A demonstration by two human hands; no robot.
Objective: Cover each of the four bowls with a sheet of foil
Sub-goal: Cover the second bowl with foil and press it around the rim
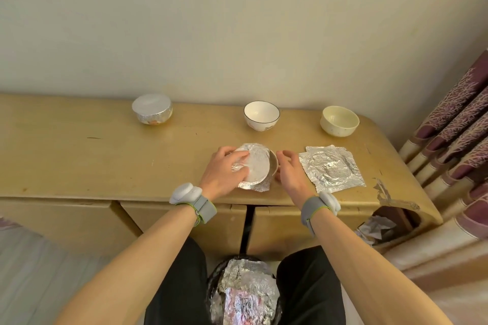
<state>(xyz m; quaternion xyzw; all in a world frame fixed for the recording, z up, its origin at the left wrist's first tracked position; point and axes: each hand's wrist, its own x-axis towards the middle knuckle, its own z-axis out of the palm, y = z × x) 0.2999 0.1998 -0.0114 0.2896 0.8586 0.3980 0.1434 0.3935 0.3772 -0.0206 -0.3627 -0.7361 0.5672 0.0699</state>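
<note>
Near the worktop's [105,163] front edge, the left hand [224,170] presses spread fingers on foil [254,166] over a tilted bowl [273,166]. The right hand [289,170] is relaxed beside its rim. 2 loose foil sheets [331,169] lie to the right. Along the back edge are a foil-covered bowl [151,108], a white bowl [261,115] and a cream bowl [339,120].
</note>
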